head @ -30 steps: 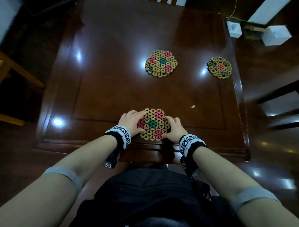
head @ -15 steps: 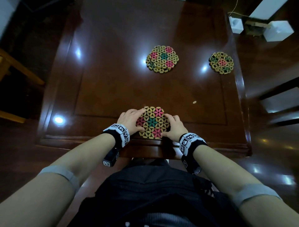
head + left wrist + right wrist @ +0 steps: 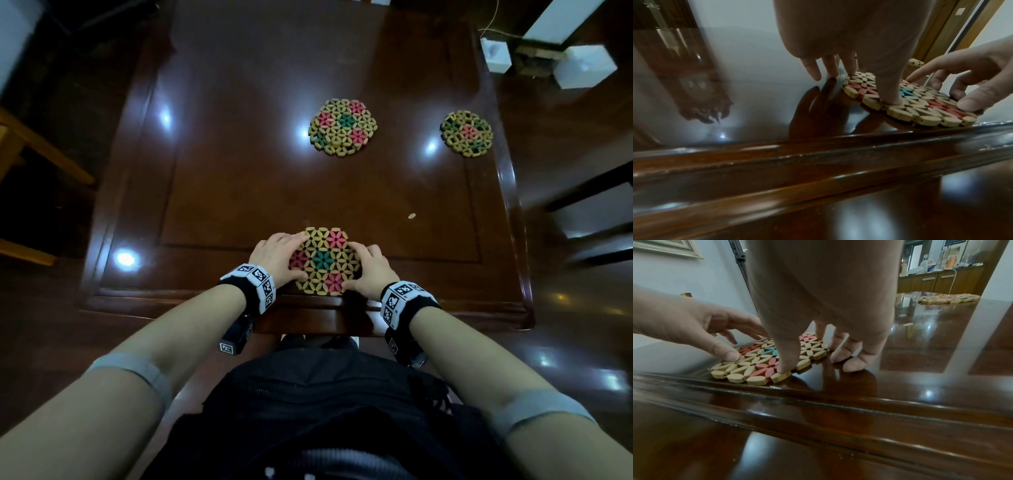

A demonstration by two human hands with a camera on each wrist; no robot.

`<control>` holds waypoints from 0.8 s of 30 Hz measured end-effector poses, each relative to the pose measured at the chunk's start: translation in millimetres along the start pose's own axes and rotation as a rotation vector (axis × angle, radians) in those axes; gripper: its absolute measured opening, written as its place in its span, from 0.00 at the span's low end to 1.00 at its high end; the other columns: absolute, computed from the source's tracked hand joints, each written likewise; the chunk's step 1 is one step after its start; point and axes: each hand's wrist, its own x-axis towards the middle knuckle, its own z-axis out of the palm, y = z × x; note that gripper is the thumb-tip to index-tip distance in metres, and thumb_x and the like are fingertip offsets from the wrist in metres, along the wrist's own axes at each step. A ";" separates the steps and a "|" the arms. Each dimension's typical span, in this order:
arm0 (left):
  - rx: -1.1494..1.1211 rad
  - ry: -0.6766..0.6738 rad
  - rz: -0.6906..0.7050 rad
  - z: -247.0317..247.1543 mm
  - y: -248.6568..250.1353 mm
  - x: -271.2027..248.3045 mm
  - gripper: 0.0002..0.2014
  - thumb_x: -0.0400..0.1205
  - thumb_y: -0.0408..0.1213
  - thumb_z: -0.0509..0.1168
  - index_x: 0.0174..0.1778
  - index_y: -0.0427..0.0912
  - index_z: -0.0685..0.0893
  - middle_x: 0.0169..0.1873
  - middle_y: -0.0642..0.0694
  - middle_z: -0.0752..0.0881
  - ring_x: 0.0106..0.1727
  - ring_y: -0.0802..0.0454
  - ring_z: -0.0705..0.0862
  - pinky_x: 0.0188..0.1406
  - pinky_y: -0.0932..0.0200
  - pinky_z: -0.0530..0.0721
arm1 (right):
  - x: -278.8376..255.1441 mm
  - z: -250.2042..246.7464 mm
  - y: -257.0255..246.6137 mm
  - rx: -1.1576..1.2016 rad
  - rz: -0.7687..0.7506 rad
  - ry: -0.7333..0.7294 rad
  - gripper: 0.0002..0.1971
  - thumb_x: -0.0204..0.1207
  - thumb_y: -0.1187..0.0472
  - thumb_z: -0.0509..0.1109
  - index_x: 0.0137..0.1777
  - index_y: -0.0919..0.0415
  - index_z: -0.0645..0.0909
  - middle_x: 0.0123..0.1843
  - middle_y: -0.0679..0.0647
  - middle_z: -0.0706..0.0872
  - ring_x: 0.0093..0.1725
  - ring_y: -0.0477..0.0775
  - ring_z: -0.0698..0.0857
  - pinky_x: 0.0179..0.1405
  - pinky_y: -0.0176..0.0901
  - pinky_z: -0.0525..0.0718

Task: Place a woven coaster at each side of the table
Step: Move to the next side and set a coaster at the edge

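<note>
— Evidently the near coaster point(image 3: 323, 261) is being squared up at the person's own side of the table point(image 3: 212, 192), flat on the wood just inside the near edge. Why both hands?

— Probably to nudge it without letting it skate on the polish. The left hand point(image 3: 278, 257) rests on its left rim, thumb pressed on the near edge, fingers spread and only lightly bent. The right hand point(image 3: 370, 267) mirrors it: thumb on the near right rim, index fingertip on top, the other fingers curled down onto the table beside it.

— Gripping it?

— Neither closes round it; it looks like pressing, not pinching.

— And the others?

— The centre coaster point(image 3: 343, 127) lies mid-table, seemingly unplaced; the right-side coaster point(image 3: 466, 133) sits by the right edge. Both forearms reach forward over the edge, wrists low.
</note>
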 end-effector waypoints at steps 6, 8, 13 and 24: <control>-0.004 -0.013 0.010 0.2 -2.2 0.6 0.41 0.73 0.54 0.71 0.80 0.53 0.60 0.81 0.53 0.65 0.81 0.49 0.61 0.76 0.43 0.64 | -0.9 0.5 -0.4 -0.006 -0.002 0.004 0.45 0.65 0.52 0.80 0.79 0.41 0.58 0.72 0.52 0.66 0.74 0.58 0.69 0.67 0.61 0.79; -0.003 -0.013 0.015 0.2 -2.6 0.8 0.41 0.73 0.54 0.71 0.80 0.52 0.61 0.81 0.53 0.64 0.81 0.49 0.61 0.76 0.43 0.64 | -0.9 0.5 -1.2 -0.009 -0.003 0.006 0.45 0.65 0.52 0.80 0.79 0.41 0.58 0.72 0.52 0.66 0.74 0.58 0.69 0.67 0.61 0.79; 0.006 -0.028 0.016 -0.1 -3.5 3.0 0.40 0.72 0.55 0.72 0.79 0.53 0.62 0.81 0.55 0.63 0.81 0.49 0.60 0.77 0.42 0.63 | -0.6 -0.9 -2.0 -0.015 0.001 -0.006 0.46 0.64 0.52 0.80 0.78 0.41 0.58 0.73 0.52 0.66 0.75 0.59 0.69 0.67 0.62 0.79; -0.156 0.037 0.004 -15.0 -27.9 18.7 0.38 0.76 0.61 0.64 0.80 0.54 0.60 0.82 0.52 0.61 0.81 0.48 0.62 0.78 0.41 0.66 | 10.8 -29.9 11.2 0.237 0.012 -0.036 0.49 0.67 0.43 0.76 0.81 0.43 0.49 0.69 0.56 0.71 0.65 0.53 0.76 0.65 0.51 0.78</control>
